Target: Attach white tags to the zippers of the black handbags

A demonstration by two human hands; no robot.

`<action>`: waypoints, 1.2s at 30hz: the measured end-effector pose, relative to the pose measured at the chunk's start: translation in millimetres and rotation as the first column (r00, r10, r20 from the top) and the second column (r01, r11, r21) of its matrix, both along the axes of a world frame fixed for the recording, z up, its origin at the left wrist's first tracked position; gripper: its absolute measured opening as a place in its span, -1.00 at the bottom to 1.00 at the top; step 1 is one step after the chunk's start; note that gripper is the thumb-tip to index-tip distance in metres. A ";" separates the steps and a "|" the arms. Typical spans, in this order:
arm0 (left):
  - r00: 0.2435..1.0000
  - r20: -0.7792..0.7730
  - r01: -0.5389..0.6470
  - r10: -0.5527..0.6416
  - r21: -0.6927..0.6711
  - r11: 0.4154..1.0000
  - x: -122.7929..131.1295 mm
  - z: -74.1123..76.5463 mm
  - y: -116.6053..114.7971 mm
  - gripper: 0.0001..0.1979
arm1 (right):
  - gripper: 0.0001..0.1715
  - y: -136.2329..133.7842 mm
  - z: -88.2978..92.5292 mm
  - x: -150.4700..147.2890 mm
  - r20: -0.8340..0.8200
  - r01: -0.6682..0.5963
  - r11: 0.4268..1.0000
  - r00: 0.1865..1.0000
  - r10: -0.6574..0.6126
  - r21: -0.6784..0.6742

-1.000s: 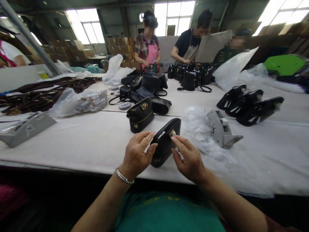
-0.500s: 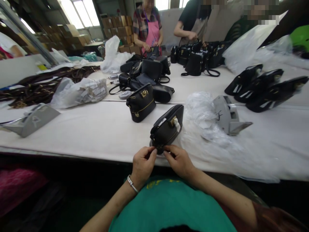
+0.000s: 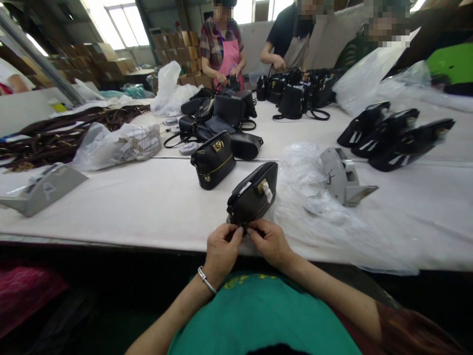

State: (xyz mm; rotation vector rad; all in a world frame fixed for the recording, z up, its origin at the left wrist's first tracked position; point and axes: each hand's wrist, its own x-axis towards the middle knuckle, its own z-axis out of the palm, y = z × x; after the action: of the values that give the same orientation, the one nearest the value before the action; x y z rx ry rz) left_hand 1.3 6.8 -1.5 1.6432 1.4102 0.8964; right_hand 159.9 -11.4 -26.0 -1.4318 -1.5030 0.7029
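Observation:
A small black handbag (image 3: 252,195) with a gold front clasp, partly wrapped in white, stands tilted on the table in front of me. At its near lower end my left hand (image 3: 222,249) is closed in a pinch, thumb and forefinger on a small dark part of the bag. From the other side my right hand (image 3: 271,244) pinches at the same place, the thumbs almost touching. The fingers hide what exactly that part is. Just beyond, to the left, stands a second black handbag (image 3: 214,162) with a gold zip and an uncovered clasp.
Grey tape dispensers stand left (image 3: 48,190) and right (image 3: 340,177), the right one beside crumpled clear plastic bags (image 3: 306,177). Further back lie black handbags (image 3: 229,111) in a heap and brown straps (image 3: 70,130). Co-workers (image 3: 223,52) handle bags across the table.
The view has shifted slightly. My hands have drawn closer together at the handbag's near end, and the dark part between them is now more covered by my fingers.

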 end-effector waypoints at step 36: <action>0.799 0.481 0.093 0.362 -0.693 0.715 3.7 -3.3 26.6 -0.90 | -0.76 61.3 -2.3 229.5 0.752 0.413 0.907 0.624 -0.212 -0.087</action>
State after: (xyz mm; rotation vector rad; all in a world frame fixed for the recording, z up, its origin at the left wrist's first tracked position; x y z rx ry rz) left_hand 5.0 33.4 -4.8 0.5953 1.2029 0.7324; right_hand 389.3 49.8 -28.3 -2.2968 -1.6960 0.0603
